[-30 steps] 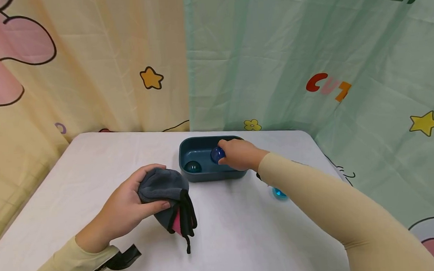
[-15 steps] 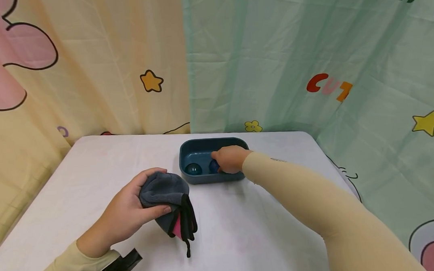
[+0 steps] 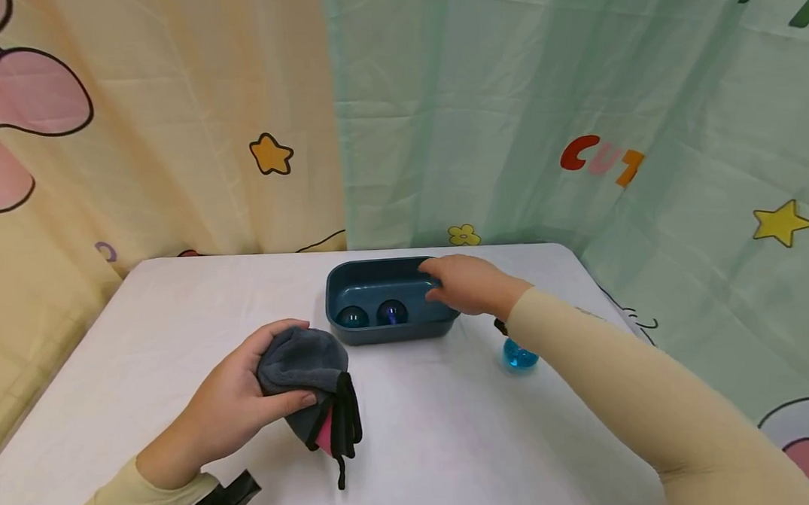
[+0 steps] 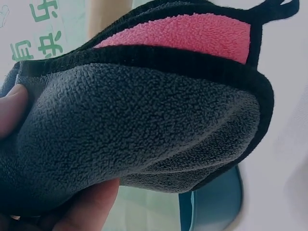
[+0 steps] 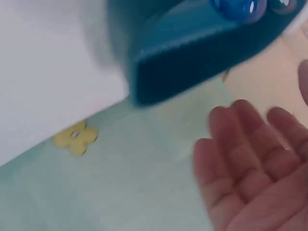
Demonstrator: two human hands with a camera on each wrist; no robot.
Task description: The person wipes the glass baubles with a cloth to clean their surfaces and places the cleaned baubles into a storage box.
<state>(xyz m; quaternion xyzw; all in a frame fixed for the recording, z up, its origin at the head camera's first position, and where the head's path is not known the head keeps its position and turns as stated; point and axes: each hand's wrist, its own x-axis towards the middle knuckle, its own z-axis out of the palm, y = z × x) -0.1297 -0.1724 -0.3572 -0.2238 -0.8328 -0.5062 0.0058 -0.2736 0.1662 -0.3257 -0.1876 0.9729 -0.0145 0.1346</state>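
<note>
My left hand (image 3: 231, 403) grips a folded grey cloth (image 3: 304, 362) with black edging and a pink inner side, held over the front left of the table. In the left wrist view the cloth (image 4: 139, 115) fills most of the picture, thumb and a finger pressing it. A dark teal rectangular tub (image 3: 394, 333) stands at the back middle. Two glassy balls lie inside it: a teal ball (image 3: 352, 316) at left and a dark blue ball (image 3: 392, 312) beside it. My right hand (image 3: 470, 283) hovers over the tub's right end, fingers relaxed and holding nothing.
A bright blue clear ball (image 3: 520, 354) rests on the white table (image 3: 453, 431) right of the tub, close under my right forearm. Printed curtains (image 3: 440, 130) hang just behind the table's far edge.
My right hand lowered the dark blue ball into the tub, let go, and moved back up to the right. The left hand keeps its hold on the cloth, nearly still.
</note>
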